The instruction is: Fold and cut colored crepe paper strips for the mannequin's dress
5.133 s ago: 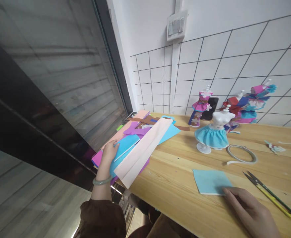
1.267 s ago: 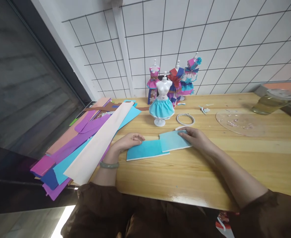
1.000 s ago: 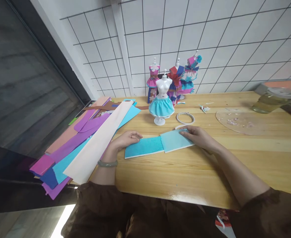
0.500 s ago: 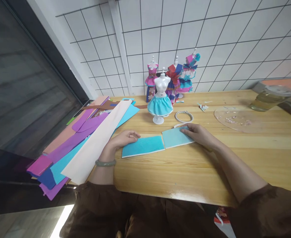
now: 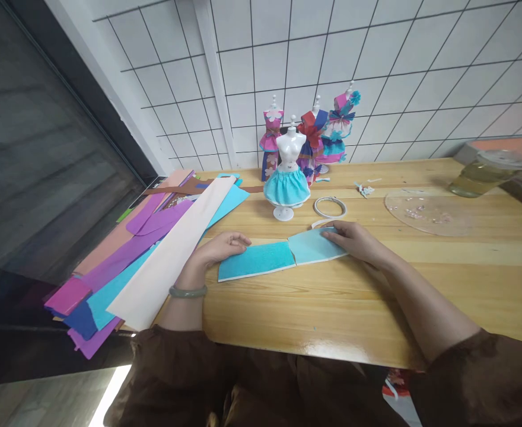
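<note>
Two blue pieces lie end to end on the table (image 5: 261, 317), a hand at each outer end.
Around their meeting edges as clock centre, the darker turquoise piece (image 5: 256, 261) sits at 9 o'clock, the paler blue piece (image 5: 317, 246) at 3. The right hand (image 5: 356, 242) pinches the paler one, thumb on top; the left hand (image 5: 225, 247) curls loosely at the darker one's far corner, grip impossible to tell. The skirted dress form (image 5: 289, 169) stands at 12, the tape roll (image 5: 318, 212) at 1.
</note>
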The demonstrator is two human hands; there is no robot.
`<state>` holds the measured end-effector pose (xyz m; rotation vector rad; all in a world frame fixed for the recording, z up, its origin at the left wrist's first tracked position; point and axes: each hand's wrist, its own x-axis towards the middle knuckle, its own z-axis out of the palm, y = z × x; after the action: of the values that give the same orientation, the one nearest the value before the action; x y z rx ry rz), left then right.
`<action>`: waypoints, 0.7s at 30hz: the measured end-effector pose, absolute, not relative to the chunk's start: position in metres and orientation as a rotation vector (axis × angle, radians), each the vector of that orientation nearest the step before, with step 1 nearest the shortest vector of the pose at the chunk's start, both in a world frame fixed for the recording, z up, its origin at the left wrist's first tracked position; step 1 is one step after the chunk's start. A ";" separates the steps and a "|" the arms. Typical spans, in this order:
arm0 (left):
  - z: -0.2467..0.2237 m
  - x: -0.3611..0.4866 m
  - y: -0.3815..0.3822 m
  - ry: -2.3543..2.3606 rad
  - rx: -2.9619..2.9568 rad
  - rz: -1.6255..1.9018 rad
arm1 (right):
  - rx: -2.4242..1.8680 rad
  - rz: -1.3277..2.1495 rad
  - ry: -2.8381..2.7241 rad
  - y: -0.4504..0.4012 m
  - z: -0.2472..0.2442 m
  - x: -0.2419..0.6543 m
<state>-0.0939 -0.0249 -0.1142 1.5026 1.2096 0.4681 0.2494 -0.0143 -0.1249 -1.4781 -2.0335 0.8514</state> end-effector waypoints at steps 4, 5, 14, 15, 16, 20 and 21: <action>-0.111 -0.093 -0.026 1.223 1.521 0.460 | -1.467 0.870 -2.040 -0.015 -0.124 0.249; -0.111 -0.092 -0.027 1.225 1.523 0.458 | -1.476 0.857 -2.045 -0.015 -0.125 0.249; -0.113 -0.091 -0.025 1.264 1.676 0.458 | -1.510 0.840 -2.026 -0.014 -0.125 0.251; -0.113 -0.091 -0.025 1.271 1.714 0.469 | -1.519 0.830 -2.039 -0.015 -0.124 0.251; -0.113 -0.090 -0.026 1.282 1.749 0.474 | -1.528 0.815 -2.053 -0.015 -0.123 0.251; -0.113 -0.087 -0.030 1.360 1.872 0.466 | -1.585 0.744 -2.084 -0.013 -0.123 0.252; -0.113 -0.087 -0.031 1.381 1.901 0.463 | -1.605 0.720 -2.089 -0.012 -0.124 0.253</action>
<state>-0.0869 -0.0311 -0.1134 1.9011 1.3806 0.4628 0.2529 -0.0124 -0.1235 -1.6053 -2.0887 0.7202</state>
